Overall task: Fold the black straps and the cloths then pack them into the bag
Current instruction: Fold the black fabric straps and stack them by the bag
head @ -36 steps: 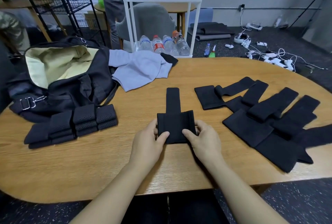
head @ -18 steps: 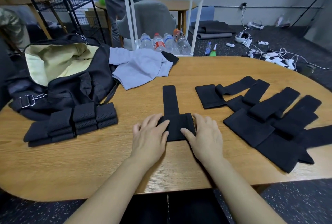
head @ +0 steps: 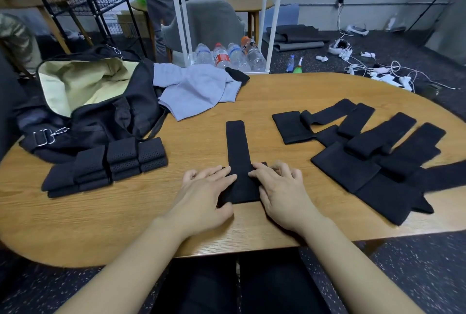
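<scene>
We press our left hand and right hand flat, fingers spread, on both sides of the black strap; its narrow tail points away from us. Farther left, the open bag lies on the wooden table.

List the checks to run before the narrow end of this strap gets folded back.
1. Both hands on the strap: ok, left hand and right hand press its wide end flat.
2. Narrow end lies straight: ok.
3. Table around the strap free: ok.
4. Room beside the folded straps: ok.
5. Bag open: ok.
6. Unfolded straps sorted: not ok, they overlap.
</scene>
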Motion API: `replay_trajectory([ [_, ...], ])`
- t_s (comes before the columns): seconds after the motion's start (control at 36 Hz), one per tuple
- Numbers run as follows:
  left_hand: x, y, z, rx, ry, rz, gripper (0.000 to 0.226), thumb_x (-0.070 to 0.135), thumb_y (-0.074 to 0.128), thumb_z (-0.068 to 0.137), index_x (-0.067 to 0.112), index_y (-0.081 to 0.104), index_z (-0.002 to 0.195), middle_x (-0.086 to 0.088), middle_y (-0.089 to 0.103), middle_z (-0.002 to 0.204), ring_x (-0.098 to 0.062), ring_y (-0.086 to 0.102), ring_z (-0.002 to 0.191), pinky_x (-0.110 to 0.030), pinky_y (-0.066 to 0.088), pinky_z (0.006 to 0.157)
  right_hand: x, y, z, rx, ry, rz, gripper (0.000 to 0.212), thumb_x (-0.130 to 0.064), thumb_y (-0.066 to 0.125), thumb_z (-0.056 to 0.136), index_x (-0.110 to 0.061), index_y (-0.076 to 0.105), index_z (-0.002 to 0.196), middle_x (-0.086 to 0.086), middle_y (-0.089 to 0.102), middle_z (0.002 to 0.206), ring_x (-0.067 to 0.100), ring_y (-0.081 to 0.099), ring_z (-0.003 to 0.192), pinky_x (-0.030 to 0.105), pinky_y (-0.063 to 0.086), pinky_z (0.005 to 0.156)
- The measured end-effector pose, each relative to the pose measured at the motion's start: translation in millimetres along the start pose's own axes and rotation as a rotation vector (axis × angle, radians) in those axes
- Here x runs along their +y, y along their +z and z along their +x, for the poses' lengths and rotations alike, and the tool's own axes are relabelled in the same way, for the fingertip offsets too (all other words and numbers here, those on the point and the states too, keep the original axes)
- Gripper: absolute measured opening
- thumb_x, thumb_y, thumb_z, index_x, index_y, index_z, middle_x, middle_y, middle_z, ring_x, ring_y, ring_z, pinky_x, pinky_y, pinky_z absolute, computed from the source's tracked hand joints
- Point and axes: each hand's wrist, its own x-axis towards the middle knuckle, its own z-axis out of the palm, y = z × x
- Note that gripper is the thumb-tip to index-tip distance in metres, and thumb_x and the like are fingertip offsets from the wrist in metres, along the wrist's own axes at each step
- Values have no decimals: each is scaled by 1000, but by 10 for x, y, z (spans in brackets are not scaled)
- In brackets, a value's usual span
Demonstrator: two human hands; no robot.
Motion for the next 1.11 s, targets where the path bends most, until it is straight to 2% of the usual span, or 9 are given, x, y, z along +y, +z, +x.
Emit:
replay_trajectory([
  [0.19,-80,-61,-166,25,138,69,75,57,38,75,26,51,142,12,40,152,-7,31,141,-35,9,114,-19,7,-205,-25,-11,71,54,-42,24,91,-33,43,140,-20,30,154,15,24,131,31,15,96],
  [0.28,-136,-34,-190,79,211,210,57,47,46,76,20,68,122,2,62,133,-15,56,122,-44,36,103,-7,-18,-250,-62,-28,82,70,-63,19,83,-35,42,142,-20,30,154,13,20,132,29,11,98],
  [0.36,-210,21,-159,148,262,232,41,31,70,73,19,72,112,1,69,122,-18,63,111,-44,43,93,-15,-62,-284,-97,-73,44,85,-74,26,71,-33,40,144,-17,29,155,16,20,134,31,13,103],
  [0.44,-231,70,-153,238,268,154,37,16,79,72,20,71,107,6,71,115,-15,62,107,-41,36,94,-25,-94,-311,-71,-86,56,84,-69,29,69,-32,43,143,-19,34,151,14,20,131,27,13,100],
  [0.56,-155,130,-199,322,148,-90,19,32,50,90,30,62,104,20,65,113,-5,55,111,-31,26,89,3,-24,-292,50,-69,151,54,-41,52,77,-28,60,128,-20,53,134,10,30,117,28,18,92],
  [0.67,-122,197,-148,329,62,-157,20,15,61,92,32,57,101,21,63,116,-4,52,112,-26,24,86,-17,113,-211,264,164,378,41,-7,69,81,-36,71,109,-16,51,103,11,34,99,26,29,83],
  [0.81,-90,164,-11,346,-50,-229,16,20,59,96,32,58,106,16,62,99,-6,52,95,-29,33,88,-76,162,-61,295,324,423,34,-16,71,85,-41,70,109,-15,41,94,15,40,94,11,29,74],
  [1.0,-87,231,188,450,-125,-284,7,26,64,93,27,57,92,15,54,73,-11,51,74,-35,37,78,-129,206,127,344,521,488,25,-36,66,87,-33,62,112,-3,54,95,15,45,92,28,37,76],
  [1.11,-65,230,252,434,-158,-287,30,31,61,94,29,57,124,12,53,73,-9,52,73,-30,40,70,-171,193,194,373,542,453,30,-36,65,90,-33,60,119,-9,52,87,13,44,92,31,43,81],
])
